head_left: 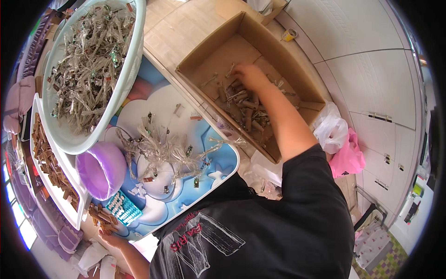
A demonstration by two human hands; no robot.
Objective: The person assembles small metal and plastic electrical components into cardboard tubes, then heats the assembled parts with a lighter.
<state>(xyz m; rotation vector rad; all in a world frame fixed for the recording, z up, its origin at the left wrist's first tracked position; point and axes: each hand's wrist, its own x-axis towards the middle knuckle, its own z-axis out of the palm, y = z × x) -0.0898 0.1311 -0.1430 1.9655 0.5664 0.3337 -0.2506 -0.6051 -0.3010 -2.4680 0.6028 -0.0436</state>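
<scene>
My right hand (pixel 252 77) reaches down into a cardboard box (pixel 209 49), fingers pinched at one end of a small clear wire bundle (pixel 231 69). Below it in the box lie several brown cork-like cylinders (pixel 249 113) mixed with more clear strands. At the lower left, my left hand (pixel 113 239) is beside a small pile of brown sticks (pixel 103 217); its fingers look apart and reach the near edge of that pile. Between the hands, a loose heap of clear wire bundles with tiny green circuit boards (pixel 160 151) lies on a blue patterned tabletop (pixel 158 216).
A large pale basin (pixel 139 51) full of wire bundles stands at the upper left. Next to it are a white tray (pixel 83 209) of brown pieces, a purple bowl (pixel 101 169) and a teal rack (pixel 123 208). White and pink plastic bags (pixel 347 156) sit right of the box, near cabinets (pixel 371 83).
</scene>
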